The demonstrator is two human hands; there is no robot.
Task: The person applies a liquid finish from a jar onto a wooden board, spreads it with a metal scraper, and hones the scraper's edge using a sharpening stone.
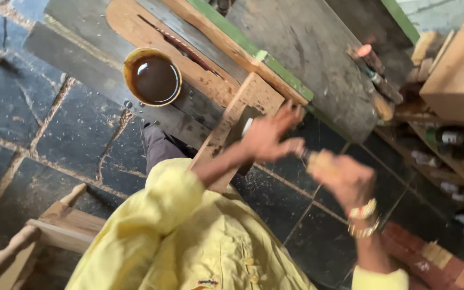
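right grip (345, 180) blurred around brush handle (320, 161), bristles hidden.

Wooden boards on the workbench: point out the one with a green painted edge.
It is the long board running diagonally just above the left hand. Its upper edge is green; the board beside the bowl of dark liquid is bare wood.

A bowl (152, 77) of liquid sits on a plank (76, 51) lying on the floor (22, 107). Right of it, a wooden block (232, 121) leans against boards (210, 32). The hands meet just right of the block; shelves (447, 134) stand far right.
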